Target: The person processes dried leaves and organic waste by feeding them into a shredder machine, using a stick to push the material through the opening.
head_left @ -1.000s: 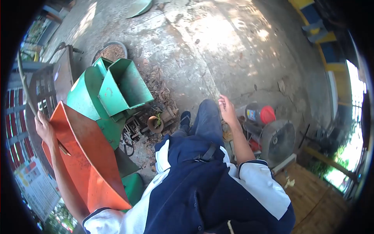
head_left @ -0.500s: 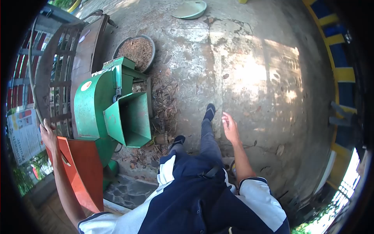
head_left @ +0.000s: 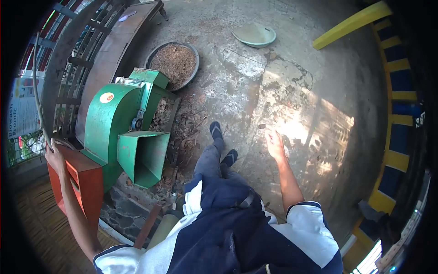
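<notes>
My left hand (head_left: pixel 55 159) is closed around a long, thin, slightly bent wooden stick (head_left: pixel 35 86), which rises toward the upper left; a short piece shows below my wrist. The hand is above an orange metal hopper (head_left: pixel 89 192) joined to a green shredder-like machine (head_left: pixel 109 123). A square green chute (head_left: pixel 150 157) opens toward me. My right hand (head_left: pixel 275 145) hangs over the concrete floor with nothing in it, its fingers loosely extended.
A round black tub (head_left: pixel 197 68) of brown shredded material stands beyond the machine. Farther off lies a pale green basin (head_left: pixel 255 35). Dry leaves (head_left: pixel 189 125) litter the floor by the machine. A wooden bench (head_left: pixel 109 55) is at left, a yellow post (head_left: pixel 351 25) at upper right.
I have stepped and turned, so the tub and basin sit farther right and lower in view. My left hand keeps hold of the stick. The yellow post has come into view.
</notes>
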Demonstrator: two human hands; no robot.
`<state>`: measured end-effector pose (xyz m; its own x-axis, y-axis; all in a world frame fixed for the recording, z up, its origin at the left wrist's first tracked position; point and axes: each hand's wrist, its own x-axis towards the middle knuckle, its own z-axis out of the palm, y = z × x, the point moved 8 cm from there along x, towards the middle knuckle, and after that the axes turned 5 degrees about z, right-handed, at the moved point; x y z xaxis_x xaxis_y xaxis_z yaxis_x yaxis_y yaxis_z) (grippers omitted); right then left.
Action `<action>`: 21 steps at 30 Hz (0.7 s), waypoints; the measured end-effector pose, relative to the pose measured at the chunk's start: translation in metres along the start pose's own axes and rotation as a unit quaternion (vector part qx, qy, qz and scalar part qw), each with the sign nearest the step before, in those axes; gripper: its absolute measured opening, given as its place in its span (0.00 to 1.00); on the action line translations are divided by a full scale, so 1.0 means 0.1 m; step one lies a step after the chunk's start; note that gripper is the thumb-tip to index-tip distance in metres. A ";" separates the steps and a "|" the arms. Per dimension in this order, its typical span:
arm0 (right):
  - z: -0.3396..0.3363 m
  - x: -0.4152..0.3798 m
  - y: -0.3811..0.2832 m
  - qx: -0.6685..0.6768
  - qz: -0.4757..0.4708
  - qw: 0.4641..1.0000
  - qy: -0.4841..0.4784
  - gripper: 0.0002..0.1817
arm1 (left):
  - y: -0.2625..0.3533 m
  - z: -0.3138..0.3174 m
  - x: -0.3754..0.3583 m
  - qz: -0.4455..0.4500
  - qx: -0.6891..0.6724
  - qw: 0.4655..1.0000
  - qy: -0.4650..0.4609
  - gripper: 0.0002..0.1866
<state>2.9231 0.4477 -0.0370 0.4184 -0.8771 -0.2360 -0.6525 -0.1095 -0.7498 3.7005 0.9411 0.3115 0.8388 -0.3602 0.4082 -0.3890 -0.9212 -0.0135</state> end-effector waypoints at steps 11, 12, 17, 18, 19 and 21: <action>2.00 2.24 -2.63 -0.031 -0.165 0.958 -0.233 0.27 | 0.10 -0.08 -0.23 -0.131 -0.136 0.981 -0.042 0.29; 2.22 2.36 -2.82 -0.043 -0.182 0.949 -0.254 0.27 | 0.23 -0.14 -0.22 -0.141 -0.129 0.981 -0.040 0.28; 3.29 2.71 -3.47 -0.055 -0.234 0.913 -0.330 0.27 | 0.24 -0.19 -0.30 -0.223 -0.071 0.969 -0.077 0.28; 3.52 2.78 -3.57 -0.059 -0.240 0.904 -0.348 0.27 | 0.33 -0.24 -0.30 -0.233 -0.062 0.970 -0.019 0.28; 3.74 2.81 -3.67 -0.066 -0.250 0.894 -0.365 0.28 | 0.32 -0.23 -0.30 -0.220 -0.064 0.973 0.004 0.26; 4.17 2.89 -3.80 -0.083 -0.258 0.878 -0.394 0.28 | 0.36 -0.26 -0.31 -0.216 -0.056 0.975 0.013 0.25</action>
<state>3.5557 0.4305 -0.0775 0.9503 -0.1016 -0.2943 -0.3029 -0.5209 -0.7981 3.6510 0.9232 0.3223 0.9243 0.0629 0.3765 -0.0419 -0.9637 0.2639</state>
